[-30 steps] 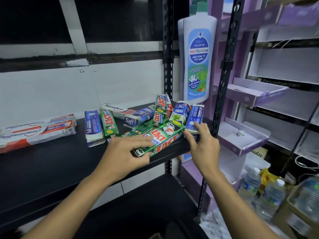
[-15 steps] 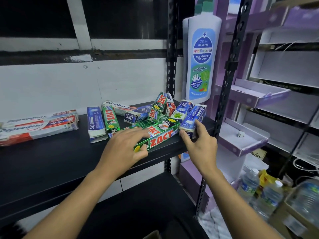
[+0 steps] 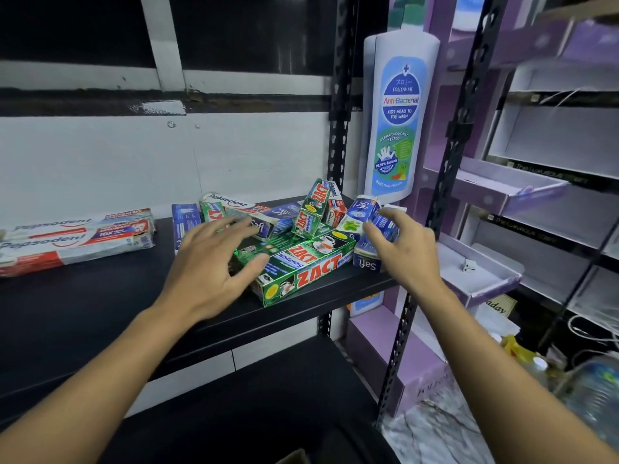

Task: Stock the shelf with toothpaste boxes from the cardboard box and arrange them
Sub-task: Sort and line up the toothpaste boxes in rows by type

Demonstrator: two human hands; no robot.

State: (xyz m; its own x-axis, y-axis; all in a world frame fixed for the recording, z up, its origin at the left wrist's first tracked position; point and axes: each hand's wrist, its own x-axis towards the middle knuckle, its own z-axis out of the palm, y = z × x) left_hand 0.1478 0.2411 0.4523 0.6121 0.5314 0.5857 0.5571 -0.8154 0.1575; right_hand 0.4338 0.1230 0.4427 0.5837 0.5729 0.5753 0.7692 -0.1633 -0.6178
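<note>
The long green ZACT whitening toothpaste carton [image 3: 311, 266] lies flat near the front edge of the black metal shelf [image 3: 100, 313]. It is angled so that its far end points to about 2 o'clock. My left hand [image 3: 207, 272] is spread out flat over its near end at 9 o'clock. The thumb rests on the green card and the fingers reach out straight, holding nothing.

At 3 o'clock of that carton a blue-and-white Safi toothpaste carton [image 3: 366, 261] stands tilted on its end. My right hand [image 3: 408, 256] is around its upper part, thumb on one side and bent fingers on the other. The fingers are smeared with motion, so I cannot tell whether they pinch it or only hover.

At 12 o'clock two small green ZACT cartons [image 3: 313, 209] lean together on top of the heap, propped up on the others. A white-and-red Pepsodent carton [image 3: 231, 204] lies across the back at 11 o'clock. Another blue Safi carton [image 3: 184, 219] lies just past my left fingertips at 10 o'clock.

Well apart from the heap, at 9 o'clock along the shelf, two long white-and-red Pepsodent cartons [image 3: 73, 239] lie side by side.

Beyond the shelf's perforated black upright, at 1 o'clock, hangs a tall white bottle-shaped wash display card [image 3: 398, 118] with a blue label. A purple cardboard display stand [image 3: 485, 272] with trays fills the 3 o'clock side. Clear plastic water bottles [image 3: 596, 396] sit low at 4 o'clock.
</note>
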